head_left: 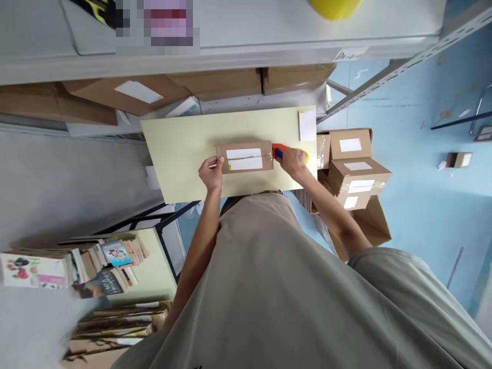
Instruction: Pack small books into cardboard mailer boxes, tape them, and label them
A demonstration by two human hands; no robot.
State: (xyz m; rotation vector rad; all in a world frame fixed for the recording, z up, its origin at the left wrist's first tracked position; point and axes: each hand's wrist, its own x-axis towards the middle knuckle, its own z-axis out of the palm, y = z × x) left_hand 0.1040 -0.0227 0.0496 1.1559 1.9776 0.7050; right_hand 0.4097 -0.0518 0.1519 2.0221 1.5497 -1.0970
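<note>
I read the head view from my station, left to right. Books (115, 253) stand packed in rows on a low cream table (151, 277), beyond the left edge of the bench (180, 154). The bench top is a smooth, pale, rectangular board.

Near its middle, I have the left hand (211, 177) at the left end of the carton (245, 157). Grip: narrow, thumb and fingers pinching that end; I judge this steadies the carton against sliding. The carton lies flat, about midway between the far and near edges, its long sides running roughly along them, which presumably presents its right end to the other hand. Material: shallow brown cardboard with square corners, a lengthwise seam, and white paper labelling on top.

At that right end, I have the right hand (294, 161) wrapped around a red hand tool (278, 149) with blue and yellow parts. Its tip points at the carton; contact cannot be confirmed.

A flat white card (307, 126) sits in the far right corner, apart from the work. Past the right edge, labelled cardboard boxes (357, 171) stand piled, some shiny with clear tape
</note>
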